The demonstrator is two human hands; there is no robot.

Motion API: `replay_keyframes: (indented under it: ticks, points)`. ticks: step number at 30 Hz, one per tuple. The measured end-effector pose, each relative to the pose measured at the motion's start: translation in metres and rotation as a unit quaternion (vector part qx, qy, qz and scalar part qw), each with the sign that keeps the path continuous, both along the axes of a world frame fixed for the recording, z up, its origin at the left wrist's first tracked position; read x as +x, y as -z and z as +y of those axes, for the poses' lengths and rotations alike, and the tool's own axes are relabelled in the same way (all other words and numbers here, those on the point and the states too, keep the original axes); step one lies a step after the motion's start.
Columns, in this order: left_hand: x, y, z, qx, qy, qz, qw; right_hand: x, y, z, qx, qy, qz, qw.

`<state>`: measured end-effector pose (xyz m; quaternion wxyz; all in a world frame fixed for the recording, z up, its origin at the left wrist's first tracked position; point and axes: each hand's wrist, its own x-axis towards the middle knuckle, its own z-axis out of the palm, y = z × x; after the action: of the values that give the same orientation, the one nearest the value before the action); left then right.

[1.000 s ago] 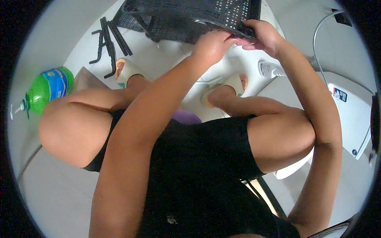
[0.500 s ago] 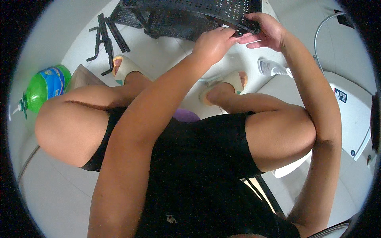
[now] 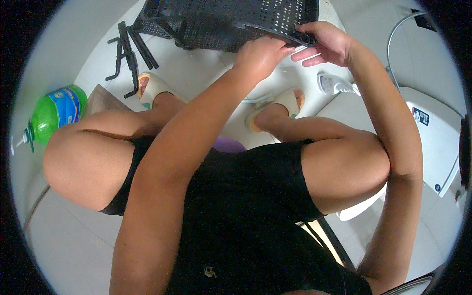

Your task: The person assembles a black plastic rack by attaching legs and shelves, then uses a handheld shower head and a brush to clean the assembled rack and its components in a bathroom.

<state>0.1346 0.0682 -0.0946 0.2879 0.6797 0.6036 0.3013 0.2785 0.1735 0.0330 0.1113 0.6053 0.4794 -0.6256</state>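
Observation:
A black perforated rack [image 3: 221,22] with shelf panels and round corner sockets stands at the top of the view, cut off by the upper edge. My left hand [image 3: 263,55] is closed around its near lower edge, the fingertips hidden beneath the panel. At the rack's right corner, my right hand [image 3: 330,45] holds the socket end with one digit on top, while its lower fingers stretch out loosely underneath. Several loose black bars and bent pieces [image 3: 130,59] lie on the floor to the left of the rack.
A green bottle with a pump [image 3: 46,118] stands at the left beside a wooden block [image 3: 105,101]. A white spray bottle [image 3: 334,84] lies on the right, near a white lid-like panel [image 3: 432,142] and a hose [image 3: 393,44]. My sandalled feet [image 3: 275,113] are on the tiled floor.
The rack's near right corner has shifted slightly left and downward, and both hands have moved with it. The lower fingers of my right hand have dropped a little away from my left hand.

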Motion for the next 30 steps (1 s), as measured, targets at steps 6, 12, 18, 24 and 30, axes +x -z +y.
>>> replay_keyframes:
  ticks: [6,12,18,24,30]
  points:
    - [0.005,0.005,0.005,-0.024,-0.018,-0.002,1.000,-0.009,0.019,-0.021,0.213,0.046,-0.018,0.976]
    - [0.003,0.011,0.005,0.082,-0.047,-0.036,0.995,-0.017,0.010,-0.015,0.181,0.035,-0.042,0.982]
    - [0.004,0.007,0.003,0.063,-0.055,-0.016,0.996,-0.025,0.004,-0.021,0.140,0.077,-0.049,0.986]
    - [0.000,0.007,0.000,0.065,-0.044,0.011,0.997,-0.025,0.001,-0.023,0.113,0.093,-0.030,0.989]
    - [-0.012,0.003,-0.005,-0.011,0.000,-0.001,1.000,-0.029,0.018,-0.028,0.087,0.113,-0.015,0.990]
